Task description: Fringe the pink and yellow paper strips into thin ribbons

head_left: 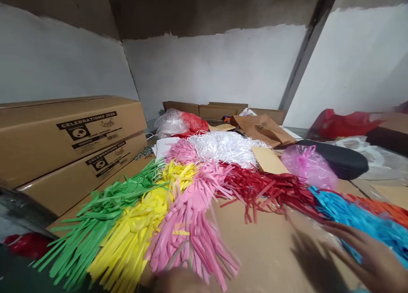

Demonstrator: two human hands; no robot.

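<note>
Head view: blue strips (353,211) lay beside right fingers (350,235).
They were parted, empty; pink strips (191,199) lay beyond left hand (181,281), grip unclear.

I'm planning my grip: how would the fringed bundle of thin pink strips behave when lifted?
The pink bundle would likely flop, since its strips bend and splay. Being thin strips, it's probably light. Loose ends may snag the adjoining fringed bundle of yellow strips.
</note>
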